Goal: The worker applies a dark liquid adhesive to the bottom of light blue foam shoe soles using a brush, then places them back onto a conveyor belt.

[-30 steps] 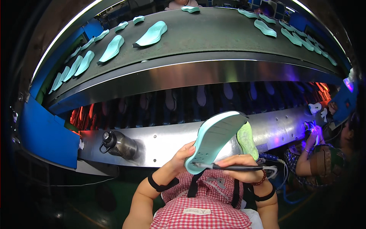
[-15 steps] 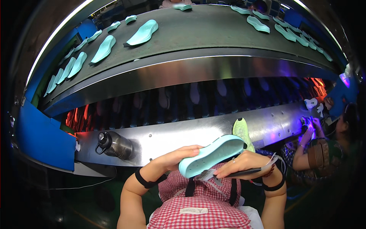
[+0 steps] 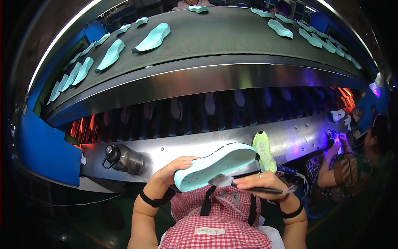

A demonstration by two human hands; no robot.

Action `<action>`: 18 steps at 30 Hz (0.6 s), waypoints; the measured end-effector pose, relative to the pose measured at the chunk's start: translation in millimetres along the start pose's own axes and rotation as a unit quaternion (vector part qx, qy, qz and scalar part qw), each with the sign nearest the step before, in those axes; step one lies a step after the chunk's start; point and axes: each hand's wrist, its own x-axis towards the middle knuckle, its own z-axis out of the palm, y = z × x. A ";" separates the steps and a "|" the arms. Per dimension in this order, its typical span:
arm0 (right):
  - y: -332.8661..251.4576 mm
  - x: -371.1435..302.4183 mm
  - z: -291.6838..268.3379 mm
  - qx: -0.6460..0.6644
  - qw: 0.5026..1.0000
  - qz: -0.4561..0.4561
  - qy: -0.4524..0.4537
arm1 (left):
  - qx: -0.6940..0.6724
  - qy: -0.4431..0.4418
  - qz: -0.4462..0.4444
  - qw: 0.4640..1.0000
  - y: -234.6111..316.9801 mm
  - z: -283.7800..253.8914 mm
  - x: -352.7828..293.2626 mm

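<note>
My left hand (image 3: pixel 176 167) grips the heel end of a light turquoise shoe sole (image 3: pixel 207 168), its hollow inner side facing me. In my right hand (image 3: pixel 263 181) is a brush (image 3: pixel 248 186) with a dark handle, its bristles at the lower rim of the sole's hollow. Whether the bristles touch the surface I cannot tell. A yellow-green shoe sole (image 3: pixel 264 149) lies on the metal ledge beyond my right hand.
A dark bottle (image 3: pixel 124 159) stands on the metal ledge (image 3: pixel 174 150) to the left. Turquoise soles (image 3: pixel 153 37) lie along the dark conveyor belt (image 3: pixel 215 37). Below it, an opening glows red at both ends. A person (image 3: pixel 340 162) works at the right.
The sole has shifted left and turned its hollow more toward me. The brush has swung up from below the sole to its inner rim.
</note>
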 end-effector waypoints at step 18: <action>23.6 3.6 23.7 0.073 0.980 0.062 0.175 | -0.338 -0.163 -0.007 0.927 -97.1 -25.6 75.4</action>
